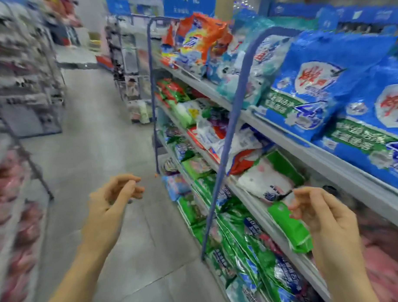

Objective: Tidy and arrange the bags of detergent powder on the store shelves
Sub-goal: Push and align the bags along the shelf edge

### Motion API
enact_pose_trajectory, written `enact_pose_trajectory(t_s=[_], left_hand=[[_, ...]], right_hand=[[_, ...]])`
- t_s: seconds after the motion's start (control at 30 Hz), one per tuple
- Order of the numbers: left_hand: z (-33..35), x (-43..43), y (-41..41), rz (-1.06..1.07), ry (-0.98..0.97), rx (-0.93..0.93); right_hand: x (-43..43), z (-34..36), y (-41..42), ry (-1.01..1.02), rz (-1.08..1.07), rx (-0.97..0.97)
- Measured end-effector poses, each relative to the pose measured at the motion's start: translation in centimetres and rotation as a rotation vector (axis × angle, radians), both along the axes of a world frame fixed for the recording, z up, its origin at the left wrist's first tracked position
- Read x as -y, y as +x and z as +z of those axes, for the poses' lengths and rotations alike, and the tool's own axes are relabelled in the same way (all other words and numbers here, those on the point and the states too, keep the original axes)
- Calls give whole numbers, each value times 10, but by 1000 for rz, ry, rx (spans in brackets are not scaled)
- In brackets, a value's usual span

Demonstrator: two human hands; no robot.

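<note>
Hanging over the aisle floor [107, 140], the left hand [114, 199] has its fingers loosely curled and holds nothing. It is well apart from the shelves [310, 147] to its right.

Past a blue wire divider [228, 127], the bags of detergent powder [217, 132] fill every tier. An orange bag [200, 35] leans at the far end of the top shelf, and big blue bags [315, 85] stand nearer on that shelf. On the tier below, green, white and red packs lie jumbled and tipped over one another.

A white bag [269, 182] lies slanted on that tier, with a green bag [291, 229] just below it, jutting over the shelf edge.

The right hand [324, 216] is in front of that green bag with its fingers curled. The blur hides whether the fingertips touch the bag or pinch anything.

These are probably soft film pouches of loose powder: slippery on the outside, sagging when lifted by one corner, and fairly heavy in the large sizes. The safest hold is likely both hands on the two sides, or one hand under the base and the other on the top seam. The green bag looks the closest to take, since the right hand is at it while the left would have to cross to the shelf.
</note>
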State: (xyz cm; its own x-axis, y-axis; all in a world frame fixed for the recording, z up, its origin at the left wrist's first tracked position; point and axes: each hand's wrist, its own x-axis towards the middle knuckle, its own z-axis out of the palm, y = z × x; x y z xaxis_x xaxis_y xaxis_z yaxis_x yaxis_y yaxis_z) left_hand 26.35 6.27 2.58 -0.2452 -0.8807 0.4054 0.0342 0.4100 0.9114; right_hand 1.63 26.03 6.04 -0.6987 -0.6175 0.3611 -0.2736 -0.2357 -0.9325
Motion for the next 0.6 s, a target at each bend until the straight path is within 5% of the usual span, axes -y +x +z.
enact_pose_trajectory(t_s=[0.6], left_hand=[[-25,314,144,341,151,-36]], right_hand=[[382,-56,82,19,118,265]])
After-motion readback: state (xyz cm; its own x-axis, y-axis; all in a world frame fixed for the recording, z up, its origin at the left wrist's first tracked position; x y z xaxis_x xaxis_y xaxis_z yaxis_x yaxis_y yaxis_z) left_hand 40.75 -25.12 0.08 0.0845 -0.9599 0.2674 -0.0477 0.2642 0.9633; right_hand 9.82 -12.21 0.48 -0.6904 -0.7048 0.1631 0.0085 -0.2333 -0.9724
